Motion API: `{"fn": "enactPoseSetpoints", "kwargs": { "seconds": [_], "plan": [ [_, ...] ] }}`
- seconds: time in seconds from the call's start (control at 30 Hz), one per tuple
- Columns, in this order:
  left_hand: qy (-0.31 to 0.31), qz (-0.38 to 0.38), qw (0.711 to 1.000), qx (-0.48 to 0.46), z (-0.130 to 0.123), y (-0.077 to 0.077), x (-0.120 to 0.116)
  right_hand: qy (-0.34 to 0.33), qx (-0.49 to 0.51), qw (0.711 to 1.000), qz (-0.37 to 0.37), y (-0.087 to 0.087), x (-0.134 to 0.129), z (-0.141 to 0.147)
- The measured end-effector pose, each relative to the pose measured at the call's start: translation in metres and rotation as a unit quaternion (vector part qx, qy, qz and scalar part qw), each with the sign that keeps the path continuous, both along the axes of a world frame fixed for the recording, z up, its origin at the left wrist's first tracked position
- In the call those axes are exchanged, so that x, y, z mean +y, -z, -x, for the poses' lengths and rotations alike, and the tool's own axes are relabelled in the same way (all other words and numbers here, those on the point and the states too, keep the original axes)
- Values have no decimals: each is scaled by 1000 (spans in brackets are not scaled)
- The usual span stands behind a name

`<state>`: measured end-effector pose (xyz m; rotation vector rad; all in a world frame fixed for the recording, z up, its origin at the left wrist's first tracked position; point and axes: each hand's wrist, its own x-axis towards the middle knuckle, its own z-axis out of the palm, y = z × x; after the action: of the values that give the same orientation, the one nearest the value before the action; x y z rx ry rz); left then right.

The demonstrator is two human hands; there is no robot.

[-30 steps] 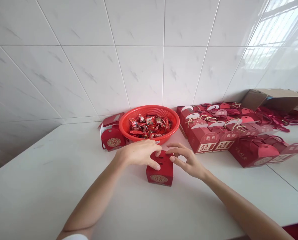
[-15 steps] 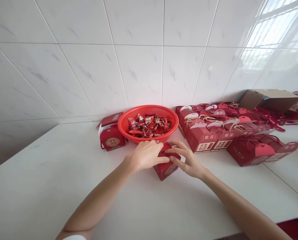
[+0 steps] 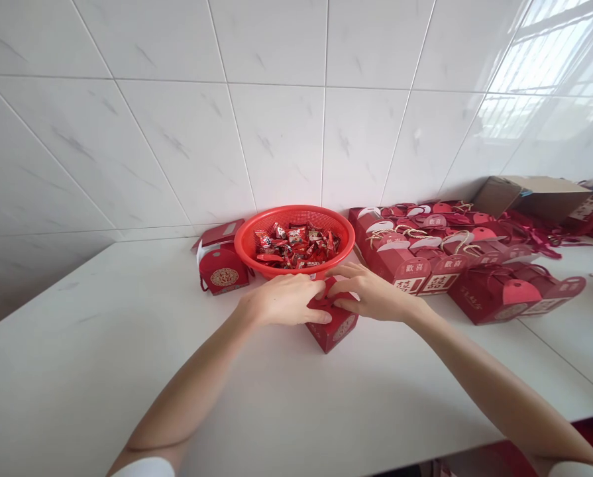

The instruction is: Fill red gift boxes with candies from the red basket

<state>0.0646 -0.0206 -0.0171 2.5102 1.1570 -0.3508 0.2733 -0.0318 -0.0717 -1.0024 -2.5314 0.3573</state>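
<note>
1. Nearest us: left hand (image 3: 286,299) half open, thumb and fingers spread over the top of a small red box (image 3: 327,339); right hand (image 3: 376,295) curled, fingertips on that top from the other side. Whether either pinches a flap, we cannot tell.
2. The small red box stands upright on the counter (image 3: 256,404), one corner toward the near edge. Walls up, top folded over: we judge the shaping mostly done, fastening of the top left (our own fingers hide much of it).
3. Open room runs from it to the near edge, and more toward the left edge.
4. Just behind: red basket (image 3: 241,246) of wrapped sweets (image 3: 296,252); tight there. Another red box (image 3: 224,273) sits at its left, toward the far left corner.
5. Right side: paired boxes (image 3: 489,301), then rows of boxes (image 3: 408,265) with handles up. They look finished; contents hidden. Less room that way.
6. Farthest: brown carton (image 3: 539,195) at the back right, by the tiled wall (image 3: 281,139).
</note>
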Motion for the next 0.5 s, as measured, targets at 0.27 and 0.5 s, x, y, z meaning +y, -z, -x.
{"fn": "enactPoseSetpoints", "kwargs": {
  "seconds": [0.27,0.5],
  "plan": [
    [-6,30,999,-26,8,-3,2,-77,-183,980,-17,-34,16,17],
    [-21,22,999,-17,17,-8,6,-104,-231,966,-51,-37,19,29]
  ]
}}
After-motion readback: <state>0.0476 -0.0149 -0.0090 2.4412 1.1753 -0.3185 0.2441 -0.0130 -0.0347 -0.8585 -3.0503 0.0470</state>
